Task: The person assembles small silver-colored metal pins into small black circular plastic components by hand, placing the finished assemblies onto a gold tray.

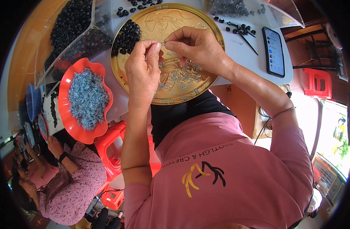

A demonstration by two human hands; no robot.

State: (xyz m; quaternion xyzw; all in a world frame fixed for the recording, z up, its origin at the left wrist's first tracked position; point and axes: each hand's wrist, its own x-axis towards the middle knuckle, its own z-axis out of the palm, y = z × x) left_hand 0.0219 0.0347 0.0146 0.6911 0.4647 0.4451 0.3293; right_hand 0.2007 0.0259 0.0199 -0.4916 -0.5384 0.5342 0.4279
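Note:
Above a round golden tray [171, 17] my hands meet, fingertips almost touching. My left hand [143, 72] is closed in a pinch, and my right hand [200, 47] pinches from the other side. Between them shows a tiny silvery piece [162, 44], too small to make out its exact kind. Small black round parts [127, 36] are heaped at the tray's left side. Loose silvery spring-like pieces [182, 78] lie scattered under my hands. Left of the tray, a red wavy-rimmed bowl [63, 103] holds a large pile of similar silvery pieces [87, 99].
A clear bin [93, 24] of black parts stands at the far left, another clear container [285, 13] at the far right. A phone [273, 51] and a thin dark tool [248, 44] lie right of the tray. A co-worker [72, 179] sits at left by red stools [110, 147].

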